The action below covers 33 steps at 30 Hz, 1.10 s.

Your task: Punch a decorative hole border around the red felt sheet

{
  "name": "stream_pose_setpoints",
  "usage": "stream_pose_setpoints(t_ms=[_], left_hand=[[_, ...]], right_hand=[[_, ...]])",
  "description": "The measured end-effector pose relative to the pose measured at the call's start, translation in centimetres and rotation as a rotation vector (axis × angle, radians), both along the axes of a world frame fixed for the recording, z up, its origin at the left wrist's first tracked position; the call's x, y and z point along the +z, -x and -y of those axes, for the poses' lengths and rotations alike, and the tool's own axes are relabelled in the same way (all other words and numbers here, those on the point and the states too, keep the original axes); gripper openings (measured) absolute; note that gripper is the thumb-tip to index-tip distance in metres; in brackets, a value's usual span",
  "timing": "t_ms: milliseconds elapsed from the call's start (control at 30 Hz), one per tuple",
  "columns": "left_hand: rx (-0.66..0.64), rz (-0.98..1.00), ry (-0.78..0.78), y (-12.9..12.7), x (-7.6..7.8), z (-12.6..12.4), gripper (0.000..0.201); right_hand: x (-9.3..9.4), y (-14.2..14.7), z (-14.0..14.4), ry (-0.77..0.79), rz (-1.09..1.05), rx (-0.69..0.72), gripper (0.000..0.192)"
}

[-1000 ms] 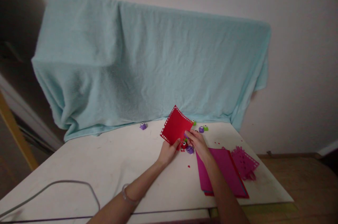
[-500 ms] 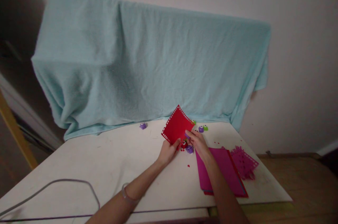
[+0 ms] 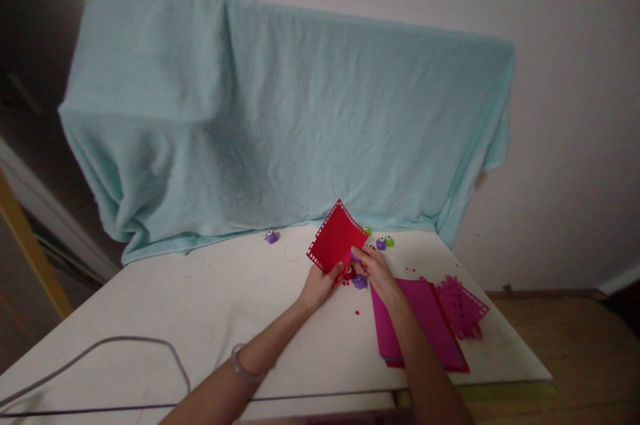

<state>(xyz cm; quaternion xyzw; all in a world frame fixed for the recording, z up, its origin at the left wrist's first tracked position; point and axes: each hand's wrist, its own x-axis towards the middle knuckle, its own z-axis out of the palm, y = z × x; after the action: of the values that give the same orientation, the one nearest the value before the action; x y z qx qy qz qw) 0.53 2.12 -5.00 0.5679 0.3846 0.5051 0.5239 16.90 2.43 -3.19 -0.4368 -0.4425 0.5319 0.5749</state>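
Note:
A red sheet of paper [image 3: 337, 238], with rows of small holes punched along its edges, is tilted up above the table. My left hand [image 3: 320, 288] grips its lower corner between thumb and fingers. At the sheet's lower right edge, my right hand [image 3: 374, 270] is closed on a small purple paper punch [image 3: 355, 255], mostly covered by the fingers. Just below the hands lie a red punch [image 3: 349, 272] and another purple punch [image 3: 359, 282]. Tiny red paper bits [image 3: 357, 313] are scattered on the white table nearby.
Magenta and red sheets [image 3: 415, 318] are stacked under my right forearm, beside punched magenta paper [image 3: 463, 308]. More punches, purple [image 3: 381, 243] and green [image 3: 390, 241], stand behind; one purple punch [image 3: 271, 237] sits farther left. A grey cable [image 3: 135, 339] crosses the table [image 3: 240, 298] before a blue cloth [image 3: 320, 125].
Almost nothing differs. Both hands keep their hold at the red sheet, and the view has shifted very slightly.

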Motion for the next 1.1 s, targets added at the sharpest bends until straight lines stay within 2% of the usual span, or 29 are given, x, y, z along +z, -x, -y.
stream_pose_setpoints(t_ms=[333,567,767,1000,1100], left_hand=[[-0.010,0.046,-0.049,-0.3,0.5,0.5,0.039],[0.051,-0.033,0.076,-0.3,1.1,0.9,0.032],[0.036,-0.120,-0.012,-0.1,0.5,0.5,0.035],[0.056,-0.082,0.049,-0.2,-0.5,0.1,0.036],[0.065,-0.092,0.014,-0.4,-0.7,0.1,0.033]], right_hand=[[0.5,0.1,0.4,0.002,-0.072,-0.035,0.033],[-0.1,-0.1,-0.1,0.041,-0.012,-0.041,0.041],[-0.3,0.0,-0.4,0.005,0.024,-0.069,0.041],[-0.5,0.0,-0.4,-0.025,-0.006,-0.082,0.037],[-0.4,-0.1,-0.4,-0.021,-0.018,-0.095,0.039]])
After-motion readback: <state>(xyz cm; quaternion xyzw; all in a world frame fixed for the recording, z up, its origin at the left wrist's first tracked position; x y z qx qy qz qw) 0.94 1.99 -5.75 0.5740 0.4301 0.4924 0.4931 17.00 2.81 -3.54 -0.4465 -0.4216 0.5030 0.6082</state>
